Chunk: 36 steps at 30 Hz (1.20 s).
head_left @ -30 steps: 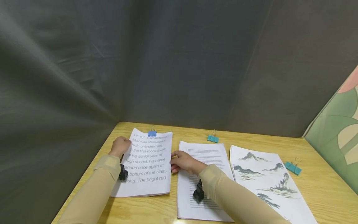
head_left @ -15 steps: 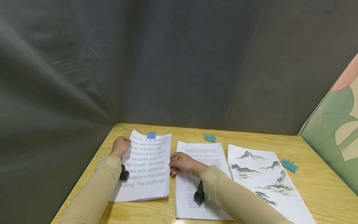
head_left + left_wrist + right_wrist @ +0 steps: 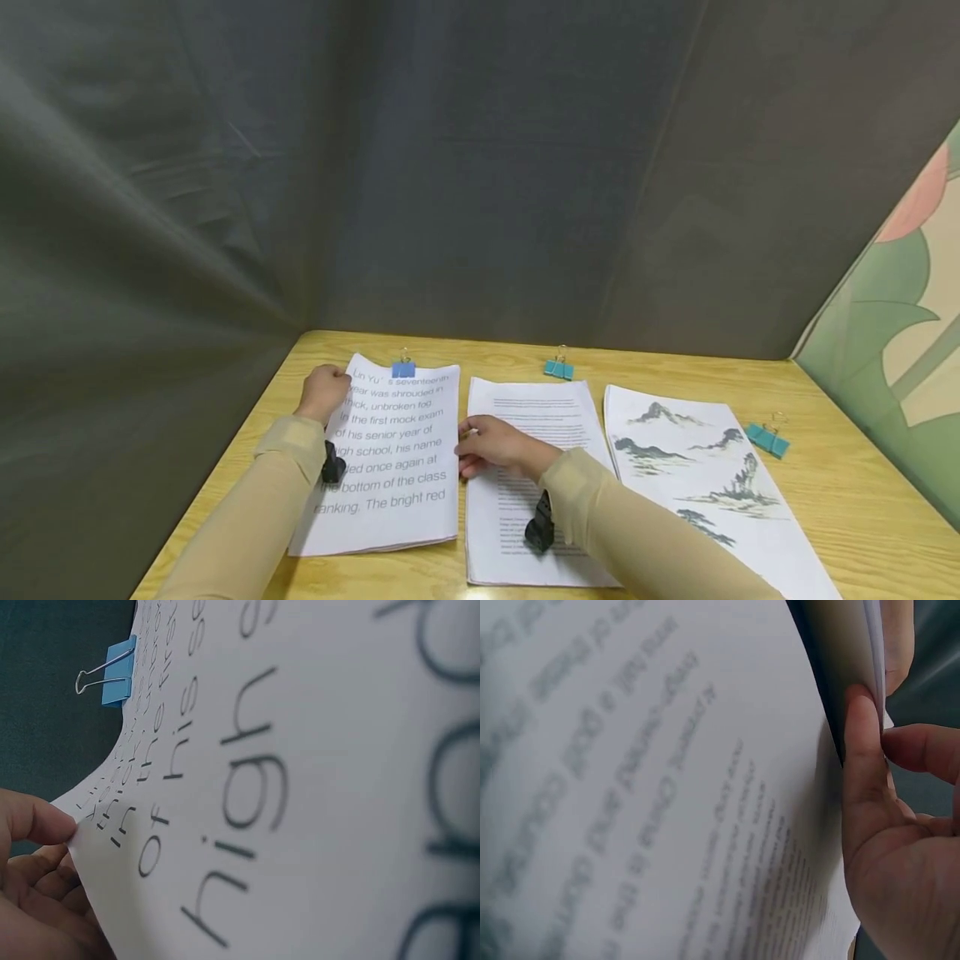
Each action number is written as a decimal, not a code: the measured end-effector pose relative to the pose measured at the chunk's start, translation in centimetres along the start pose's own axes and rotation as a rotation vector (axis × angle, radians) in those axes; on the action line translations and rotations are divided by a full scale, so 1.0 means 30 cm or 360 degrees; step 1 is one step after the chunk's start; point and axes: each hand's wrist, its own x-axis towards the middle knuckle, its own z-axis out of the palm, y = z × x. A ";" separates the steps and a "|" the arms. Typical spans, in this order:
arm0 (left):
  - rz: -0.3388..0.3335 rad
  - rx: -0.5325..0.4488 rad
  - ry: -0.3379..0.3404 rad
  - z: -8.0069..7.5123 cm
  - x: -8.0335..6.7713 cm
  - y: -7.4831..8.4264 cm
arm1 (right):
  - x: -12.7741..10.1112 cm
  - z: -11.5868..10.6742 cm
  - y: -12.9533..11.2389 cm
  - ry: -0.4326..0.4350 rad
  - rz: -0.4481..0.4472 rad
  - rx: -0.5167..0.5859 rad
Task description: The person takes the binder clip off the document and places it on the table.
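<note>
- Left hand (image 3: 324, 392) pinches the left edge of the large-print paper stack (image 3: 390, 467), up near its far corner; in the left wrist view the thumb (image 3: 34, 817) lies on top of the sheet and the curled fingers sit beneath, so the edge is lifted a little off the table.
- Right hand (image 3: 491, 446) grips the opposite, right edge of the same stack; the right wrist view shows the thumb (image 3: 862, 750) pressed against the stack's edge with the fingers curled behind it.
- A grip on both sides likely keeps the sheets squared together and lets the whole stack move as one.
- The stack lies at the left of the wooden table (image 3: 862, 492), text facing the person, with a blue binder clip (image 3: 403, 369) on its far edge; the clip holds the pages together at the top.
- Small-print paper stack (image 3: 536, 442) lies just beside it in the middle, partly under the right forearm; no clip on it.
- Teal binder clip (image 3: 558, 369) sits loose on the table just beyond that middle stack.
- Mountain ink-painting prints (image 3: 697, 475) lie at the right, angled slightly, apart from the hands.
- Second teal binder clip (image 3: 767, 439) rests on the table just beside the prints' right edge.
- Dark grey backdrop cloth (image 3: 450, 167) closes off the back and left; a green floral panel (image 3: 892, 350) stands at the right.
</note>
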 end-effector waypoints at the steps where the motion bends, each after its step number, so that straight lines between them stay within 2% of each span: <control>1: -0.0011 -0.0012 -0.0003 -0.002 -0.002 0.000 | 0.000 0.001 0.000 -0.0003 0.0002 0.0003; 5: -0.0013 -0.0040 0.0007 -0.012 -0.008 0.000 | -0.002 0.006 -0.003 -0.0018 0.0027 0.0007; 10: 0.0032 -0.0074 0.0055 -0.020 -0.017 -0.005 | 0.001 0.010 -0.006 -0.0008 0.0060 0.0012; 17: 0.0052 -0.0156 0.0088 -0.022 -0.033 -0.021 | 0.014 0.006 -0.019 0.0061 0.0017 0.0028; 24: 0.0049 -0.0220 0.0114 -0.024 -0.045 -0.020 | 0.018 0.006 -0.045 0.0154 -0.0021 -0.0083; 30: 0.0051 -0.0287 0.0115 -0.029 -0.056 -0.011 | 0.035 0.001 -0.074 0.0317 -0.0122 -0.0179; 36: 0.0043 -0.0341 0.0077 -0.028 -0.057 -0.017 | 0.058 -0.031 -0.096 0.0456 -0.0231 -0.0378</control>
